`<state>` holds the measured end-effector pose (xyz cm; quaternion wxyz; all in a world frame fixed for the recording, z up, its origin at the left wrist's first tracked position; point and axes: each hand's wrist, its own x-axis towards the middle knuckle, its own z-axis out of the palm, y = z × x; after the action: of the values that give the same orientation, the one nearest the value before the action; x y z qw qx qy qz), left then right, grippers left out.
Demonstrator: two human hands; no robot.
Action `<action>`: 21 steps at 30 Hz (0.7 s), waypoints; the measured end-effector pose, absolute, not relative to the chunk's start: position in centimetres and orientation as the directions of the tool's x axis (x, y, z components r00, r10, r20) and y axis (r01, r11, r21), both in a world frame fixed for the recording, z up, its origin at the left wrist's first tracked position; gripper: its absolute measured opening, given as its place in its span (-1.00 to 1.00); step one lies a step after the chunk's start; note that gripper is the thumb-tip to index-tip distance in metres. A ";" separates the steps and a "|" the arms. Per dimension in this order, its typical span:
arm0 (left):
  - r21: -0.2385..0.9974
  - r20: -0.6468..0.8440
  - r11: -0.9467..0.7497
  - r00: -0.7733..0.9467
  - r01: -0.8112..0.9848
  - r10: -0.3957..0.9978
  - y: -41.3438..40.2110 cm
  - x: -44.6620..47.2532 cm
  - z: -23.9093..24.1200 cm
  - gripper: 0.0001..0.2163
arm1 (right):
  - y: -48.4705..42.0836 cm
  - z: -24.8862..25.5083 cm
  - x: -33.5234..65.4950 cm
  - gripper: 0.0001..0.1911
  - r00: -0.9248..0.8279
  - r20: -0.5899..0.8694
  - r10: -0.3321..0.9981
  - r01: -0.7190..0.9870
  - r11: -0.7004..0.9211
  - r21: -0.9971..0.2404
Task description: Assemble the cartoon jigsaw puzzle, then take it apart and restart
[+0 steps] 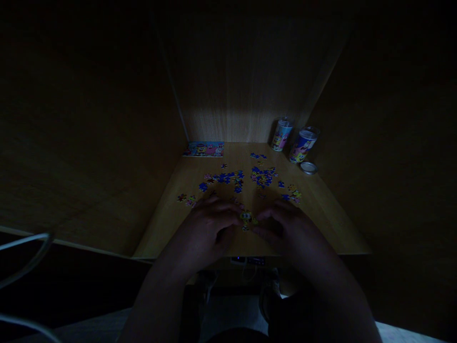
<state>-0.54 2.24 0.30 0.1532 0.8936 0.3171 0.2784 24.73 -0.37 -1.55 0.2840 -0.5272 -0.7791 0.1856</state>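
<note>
My left hand [214, 220] is curled over the near part of the wooden desk, its fingertips at the left edge of a few yellow jigsaw puzzle pieces [246, 216] that show a cartoon face with big eyes. From the other side, my right hand [282, 221] has its thumb and forefinger closed at the right edge of the same pieces. Just below them lies a small loose puzzle piece [245, 228]. Beyond my hands spread a group of mostly blue pieces [224, 178] on the left and a denser blue pile [263, 176] on the right. The scene is very dark.
Two cartoon-printed canisters, one at the back [282, 135] and one nearer [303, 145], stand at the right. A round lid [309, 167] lies beside them. A picture sheet [204, 149] lies back left. Wooden panels enclose the desk [228, 244]. White cables hang at far left.
</note>
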 end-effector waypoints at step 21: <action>0.435 0.422 -0.749 0.621 0.500 0.660 1.9 -0.7 0.5 -0.76 | -0.8 -0.7 25.7 -0.85 -0.217 0.212 0.953 0.760 0.301 -0.576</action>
<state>-0.68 1.94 0.53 0.1388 0.8896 0.3259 0.2881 25.71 -0.82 -0.70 0.2712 -0.5640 -0.7595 0.1776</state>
